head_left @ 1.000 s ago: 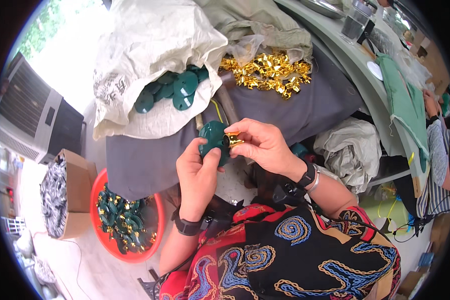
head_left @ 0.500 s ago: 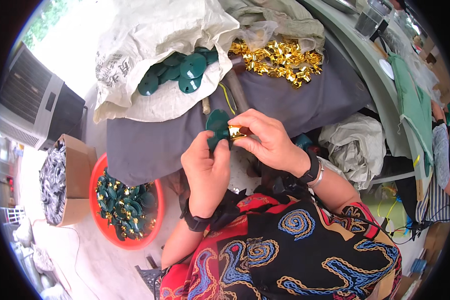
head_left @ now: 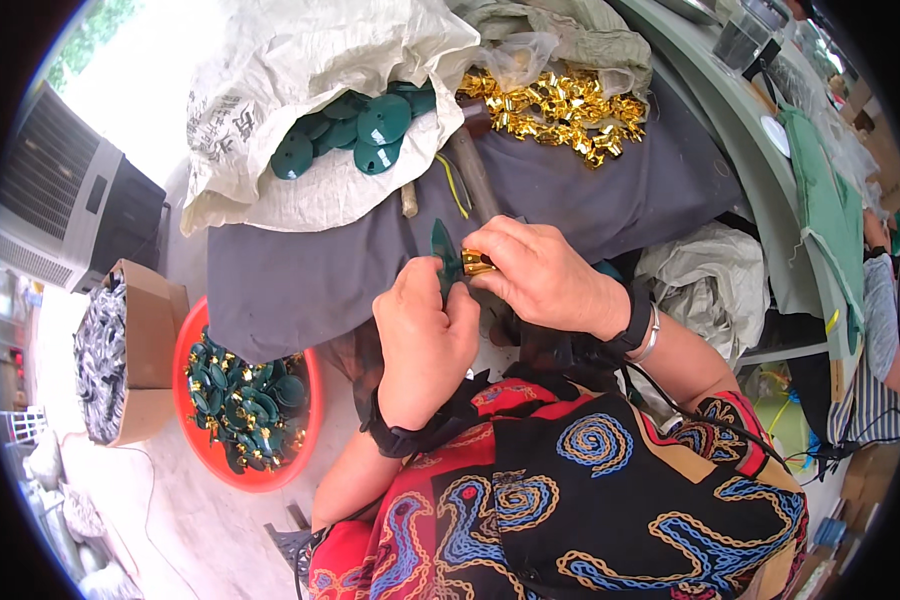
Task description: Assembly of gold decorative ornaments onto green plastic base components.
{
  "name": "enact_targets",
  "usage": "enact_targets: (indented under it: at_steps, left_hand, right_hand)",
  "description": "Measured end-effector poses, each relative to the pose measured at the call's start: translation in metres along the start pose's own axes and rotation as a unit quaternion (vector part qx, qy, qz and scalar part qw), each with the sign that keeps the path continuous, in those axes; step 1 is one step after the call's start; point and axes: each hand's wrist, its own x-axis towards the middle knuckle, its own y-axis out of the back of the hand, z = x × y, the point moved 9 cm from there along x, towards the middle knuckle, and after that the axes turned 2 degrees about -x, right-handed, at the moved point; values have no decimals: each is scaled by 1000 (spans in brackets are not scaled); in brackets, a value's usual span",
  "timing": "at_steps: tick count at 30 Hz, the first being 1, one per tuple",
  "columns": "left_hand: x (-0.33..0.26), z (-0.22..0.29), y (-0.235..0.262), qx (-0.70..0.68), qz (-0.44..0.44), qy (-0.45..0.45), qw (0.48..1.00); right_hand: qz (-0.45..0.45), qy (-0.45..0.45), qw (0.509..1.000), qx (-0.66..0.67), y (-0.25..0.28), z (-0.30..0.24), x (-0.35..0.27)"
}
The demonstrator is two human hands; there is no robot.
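Between my hands, over the near edge of the grey cloth, is a dark green disc (head_left: 442, 243), seen almost edge-on. My left hand (head_left: 422, 335) pinches it between thumb and fingers. A shiny gold metal fitting (head_left: 477, 262) sits in the closed fingers of my right hand (head_left: 545, 275), against the disc's right side. Whether the two are joined cannot be made out. Beyond my hands, more green discs (head_left: 382, 120) spill from the mouth of a white woven sack (head_left: 260, 205). A pile of gold fittings (head_left: 560, 112) lies to the right of that sack.
An orange-red basin (head_left: 318, 400) on the floor at left holds green discs with gold fittings. Beside it stands a cardboard box (head_left: 150, 350) of dark-and-silver pieces. A hammer-like tool's handle (head_left: 472, 175) lies on the grey cloth (head_left: 300, 290). At right is a crumpled white sack (head_left: 705, 290).
The disc has turned from showing its face to nearly edge-on. My right fingers have closed further over the gold fitting. The view has shifted slightly.
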Motion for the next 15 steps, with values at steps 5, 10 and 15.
enact_targets:
  at_steps: [5,10,15]
  left_hand:
    - [-3,1,-7,-3,-14,-19,1000]
    - [-7,17,-11,72,-46,-110,990]
    - [-8,18,-9,89,-30,-136,986]
  right_hand:
    - [7,-16,998,61,-4,9,0]
    - [-62,-303,871,381,-33,38,-17]
    - [-42,-339,788,513,-53,49,-22]
